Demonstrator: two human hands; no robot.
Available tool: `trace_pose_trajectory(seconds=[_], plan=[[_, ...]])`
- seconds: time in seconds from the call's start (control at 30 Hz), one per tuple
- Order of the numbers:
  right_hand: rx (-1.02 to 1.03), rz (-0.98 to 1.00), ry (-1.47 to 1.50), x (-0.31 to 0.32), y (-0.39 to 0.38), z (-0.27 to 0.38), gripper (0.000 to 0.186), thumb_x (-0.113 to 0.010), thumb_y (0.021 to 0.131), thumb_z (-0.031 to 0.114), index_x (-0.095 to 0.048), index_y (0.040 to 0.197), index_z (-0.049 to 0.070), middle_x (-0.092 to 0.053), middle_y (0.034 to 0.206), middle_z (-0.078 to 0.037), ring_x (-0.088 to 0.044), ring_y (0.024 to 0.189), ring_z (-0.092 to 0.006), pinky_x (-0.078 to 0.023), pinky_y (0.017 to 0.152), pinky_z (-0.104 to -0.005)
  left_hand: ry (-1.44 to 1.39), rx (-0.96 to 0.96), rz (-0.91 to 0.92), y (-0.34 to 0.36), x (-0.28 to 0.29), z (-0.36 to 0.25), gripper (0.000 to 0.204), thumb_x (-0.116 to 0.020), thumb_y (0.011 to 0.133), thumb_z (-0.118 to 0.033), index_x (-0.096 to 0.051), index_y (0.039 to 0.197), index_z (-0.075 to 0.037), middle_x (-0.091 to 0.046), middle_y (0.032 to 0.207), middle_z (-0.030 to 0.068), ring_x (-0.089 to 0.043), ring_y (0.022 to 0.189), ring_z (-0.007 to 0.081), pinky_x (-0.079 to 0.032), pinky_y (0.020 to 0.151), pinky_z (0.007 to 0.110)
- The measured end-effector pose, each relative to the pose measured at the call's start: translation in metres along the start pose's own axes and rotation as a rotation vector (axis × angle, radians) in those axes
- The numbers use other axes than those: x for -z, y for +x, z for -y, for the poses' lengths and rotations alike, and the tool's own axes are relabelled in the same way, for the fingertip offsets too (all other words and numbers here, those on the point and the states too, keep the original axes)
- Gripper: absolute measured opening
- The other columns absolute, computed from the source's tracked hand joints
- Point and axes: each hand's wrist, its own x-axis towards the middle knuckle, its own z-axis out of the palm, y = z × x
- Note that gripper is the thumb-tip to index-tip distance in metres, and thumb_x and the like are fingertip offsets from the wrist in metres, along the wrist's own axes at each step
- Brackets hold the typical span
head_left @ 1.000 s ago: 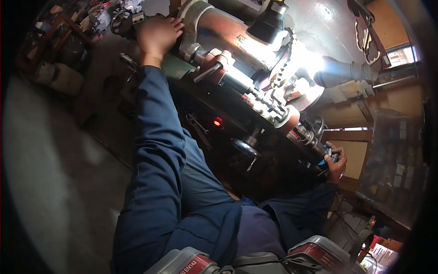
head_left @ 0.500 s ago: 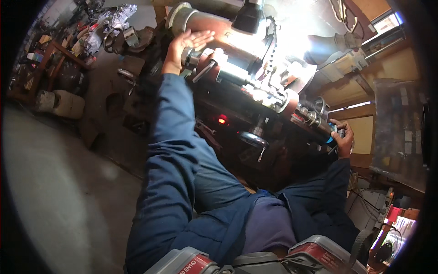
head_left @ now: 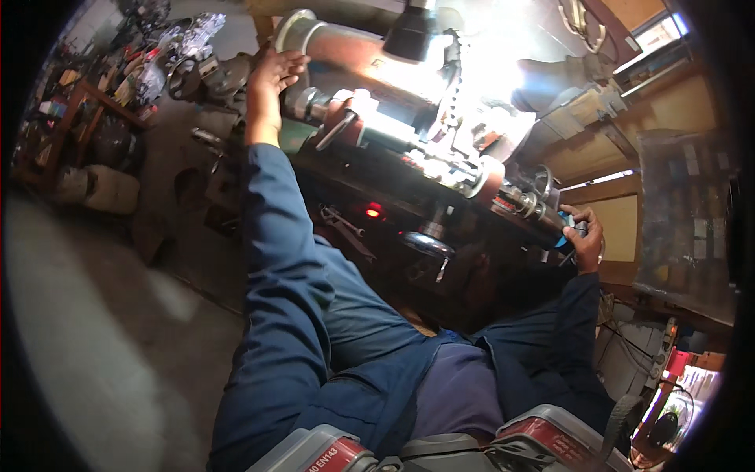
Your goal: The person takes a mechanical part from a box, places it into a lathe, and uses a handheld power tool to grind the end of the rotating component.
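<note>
A long metal machine (head_left: 346, 59) with a reddish casing and a steel shaft (head_left: 393, 135) runs across the bench in front of me. My left hand (head_left: 273, 82) is at its left end, next to a round metal flange (head_left: 296, 31). Its fingers are stretched out with nothing in them; whether they touch the machine I cannot tell. Far along the shaft to the right, my right hand (head_left: 583, 234) has its fingers wrapped round a blue-and-black end piece (head_left: 563, 226). Between my hands are a clamp with a lever (head_left: 338, 130) and a reddish round wheel (head_left: 489, 175).
A black lamp (head_left: 412, 33) throws strong glare over the machine's middle. Below the shaft sit a handwheel (head_left: 429, 243) with a crank, a red light (head_left: 373, 211) and several wrenches (head_left: 346, 224). Parts and a beige canister (head_left: 110, 189) crowd the left floor.
My left hand has moved left, away from the shaft end, toward the flange. The right hand keeps its hold on the end piece. The whole view has shifted slightly.
</note>
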Motion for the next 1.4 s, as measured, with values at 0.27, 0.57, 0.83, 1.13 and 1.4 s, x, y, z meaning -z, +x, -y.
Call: trace_pose_trajectory(seconds=[0.27,0.57,0.83,1.13,1.4], plan=[[-0.056,0.25,-0.256,0.019,0.011,0.054,0.031,-0.071,0.079,0.014,-0.053,0.103,0.005,-0.063,0.126,-0.016,-0.058,0.116,-0.0237,-0.041,0.102,-0.0388,0.965,-0.622,0.338,-0.062,-0.1,-0.025,0.024,-0.068,0.084,-0.008,-0.064,0.104,0.005,-0.069,0.091,0.0186,-0.068,0.089,0.029,-0.052,0.083,0.038],[-0.161,0.214,0.059,0.127,0.109,-0.041,0.048,-0.063,0.095,0.028,-0.049,0.135,0.005,-0.053,0.138,-0.014,-0.054,0.122,-0.0223,-0.042,0.104,-0.0377,0.826,-0.079,0.392,-0.048,-0.09,-0.026,0.045,-0.054,0.086,0.0,-0.056,0.131,0.001,-0.061,0.078,0.0013,-0.053,0.069,0.0086,-0.044,0.064,0.025],[-0.022,0.53,-0.28,0.051,0.148,-0.121,0.037,-0.061,0.094,0.015,-0.059,0.128,0.002,-0.066,0.109,-0.016,-0.063,0.101,-0.0249,-0.049,0.087,-0.0336,0.674,0.087,0.378,-0.049,-0.08,-0.026,0.017,-0.059,0.084,-0.001,-0.06,0.1,0.003,-0.069,0.09,0.0095,-0.056,0.073,0.0078,-0.047,0.067,0.024],[0.226,0.888,-0.469,0.038,0.151,-0.194,0.012,-0.065,0.085,0.007,-0.071,0.092,0.0,-0.07,0.077,-0.013,-0.066,0.065,-0.0239,-0.053,0.063,-0.0356,0.594,0.058,0.331,-0.046,-0.104,-0.02,0.008,-0.059,0.086,-0.001,-0.058,0.093,0.003,-0.068,0.098,0.0125,-0.059,0.077,0.0081,-0.047,0.066,0.022],[-0.189,1.128,-0.883,0.021,0.163,-0.164,0.018,-0.066,0.083,0.011,-0.074,0.097,0.004,-0.072,0.078,-0.011,-0.067,0.072,-0.0202,-0.053,0.067,-0.0348,0.597,0.15,0.357,-0.043,-0.102,-0.019,0.012,-0.056,0.088,-0.002,-0.06,0.097,0.004,-0.064,0.081,0.0013,-0.05,0.064,0.0022,-0.038,0.056,0.018]])
